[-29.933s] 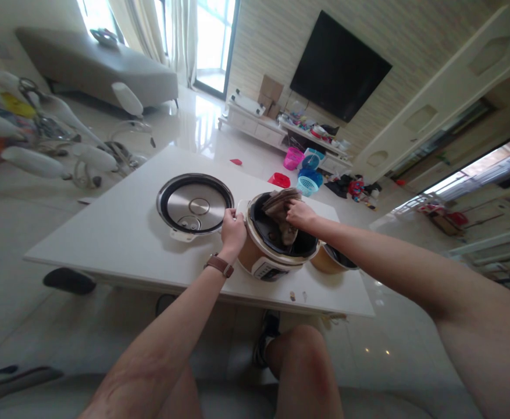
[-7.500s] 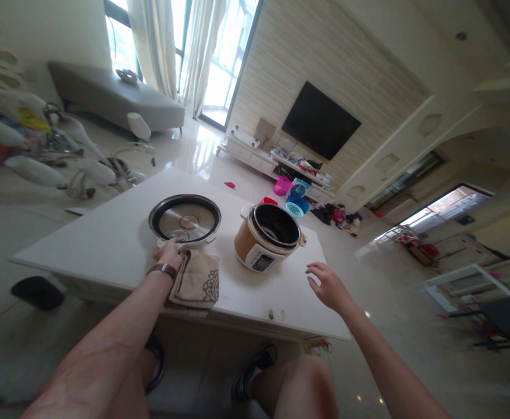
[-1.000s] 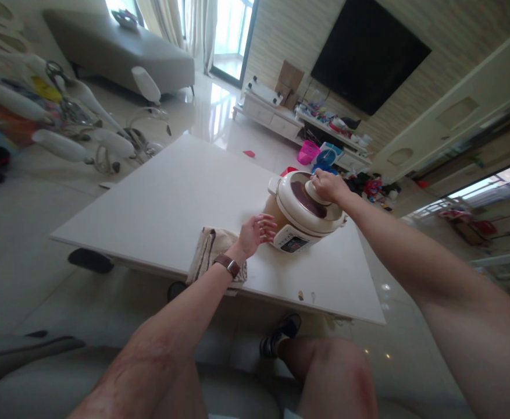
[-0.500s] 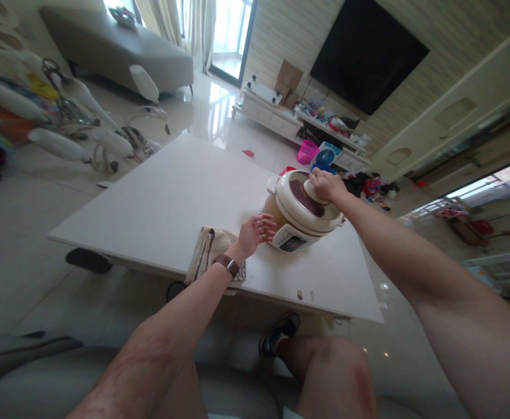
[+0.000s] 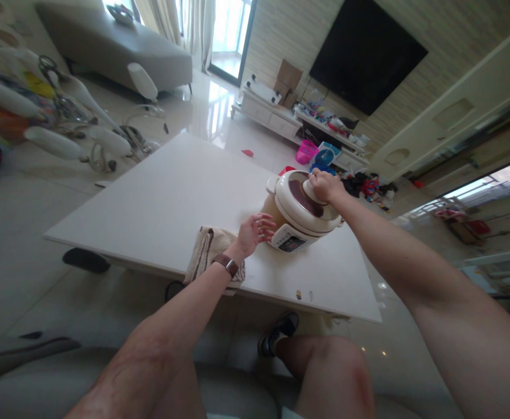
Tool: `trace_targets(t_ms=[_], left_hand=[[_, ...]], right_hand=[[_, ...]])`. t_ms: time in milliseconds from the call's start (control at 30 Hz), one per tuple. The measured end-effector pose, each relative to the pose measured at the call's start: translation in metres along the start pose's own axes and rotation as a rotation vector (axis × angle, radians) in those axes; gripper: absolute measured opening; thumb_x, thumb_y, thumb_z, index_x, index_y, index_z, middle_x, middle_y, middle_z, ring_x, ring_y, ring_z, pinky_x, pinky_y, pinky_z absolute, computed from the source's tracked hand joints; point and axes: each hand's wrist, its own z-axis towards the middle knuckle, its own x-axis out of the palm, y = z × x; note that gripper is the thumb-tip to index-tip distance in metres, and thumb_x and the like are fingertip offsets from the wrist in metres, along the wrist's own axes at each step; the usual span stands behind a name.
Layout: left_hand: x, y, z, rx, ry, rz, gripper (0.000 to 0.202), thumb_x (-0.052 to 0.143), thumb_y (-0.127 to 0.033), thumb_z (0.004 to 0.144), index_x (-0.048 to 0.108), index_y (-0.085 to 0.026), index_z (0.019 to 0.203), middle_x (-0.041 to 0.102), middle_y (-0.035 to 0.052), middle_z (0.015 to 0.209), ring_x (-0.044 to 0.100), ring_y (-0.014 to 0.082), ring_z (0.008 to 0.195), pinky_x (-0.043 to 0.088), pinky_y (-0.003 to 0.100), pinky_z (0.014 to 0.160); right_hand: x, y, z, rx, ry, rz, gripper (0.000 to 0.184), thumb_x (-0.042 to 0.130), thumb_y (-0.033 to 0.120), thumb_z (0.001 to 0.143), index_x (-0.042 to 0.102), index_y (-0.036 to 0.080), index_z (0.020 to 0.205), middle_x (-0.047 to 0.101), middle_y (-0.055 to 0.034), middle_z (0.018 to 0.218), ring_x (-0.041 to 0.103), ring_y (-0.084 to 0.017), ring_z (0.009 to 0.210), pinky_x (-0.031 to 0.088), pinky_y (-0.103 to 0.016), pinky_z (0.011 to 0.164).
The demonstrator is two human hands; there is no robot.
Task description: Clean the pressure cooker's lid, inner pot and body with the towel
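A cream electric cooker (image 5: 276,215) stands on the white table (image 5: 150,198), its control panel facing me. Its lid (image 5: 286,195) has a dark see-through centre and sits on top of the pot. My right hand (image 5: 324,185) is closed around the lid's knob (image 5: 310,191). Beside the cooker's left side, my left hand (image 5: 256,233) is held open with fingers apart; whether the fingertips touch the pot I cannot tell. A folded beige towel (image 5: 204,250) lies at the table's near edge, partly under my left wrist.
Two small items, one a yellowish piece (image 5: 298,294), lie near the table's front edge. Behind the table are a pink basket (image 5: 306,152), a low white cabinet (image 5: 261,113) and a wall television (image 5: 366,55). White-padded equipment (image 5: 56,142) stands at the left.
Almost nothing differs; the view has shifted very slightly. Both hands keep their places, the right on the lid knob and the left beside the cooker.
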Motion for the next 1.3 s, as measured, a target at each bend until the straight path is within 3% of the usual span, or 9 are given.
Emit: trace_targets(t_ms=[533,800,1300], left_hand=[[0.004,-0.001,-0.001,-0.022,-0.021,0.017,0.027,0.058,-0.036,0.087,0.073,-0.015,0.097,0.075,0.0080,0.088,0.069,0.0162,0.064,0.055,0.026,0.057],[0.006,0.001,-0.002,-0.025,-0.015,0.027,0.026,0.059,-0.036,0.086,0.073,-0.015,0.096,0.075,0.0074,0.087,0.069,0.0158,0.065,0.055,0.025,0.057],[0.008,0.001,-0.004,-0.016,-0.023,0.028,0.026,0.061,-0.036,0.085,0.074,-0.016,0.095,0.075,0.0081,0.087,0.068,0.0159,0.064,0.055,0.026,0.057]], right_hand=[[0.008,-0.002,-0.011,0.057,-0.084,0.042,0.052,0.034,0.049,0.107,0.070,0.021,0.133,0.076,-0.0216,0.131,0.073,-0.042,0.114,0.052,-0.048,0.091],[0.015,-0.009,-0.007,-0.004,-0.173,0.038,0.052,0.036,0.051,0.105,0.074,0.019,0.121,0.080,-0.0215,0.118,0.073,-0.039,0.103,0.049,-0.041,0.083],[0.013,-0.015,-0.007,-0.066,-0.163,0.007,0.044,0.041,0.045,0.104,0.075,0.020,0.117,0.080,-0.0196,0.117,0.073,-0.037,0.100,0.043,-0.038,0.078]])
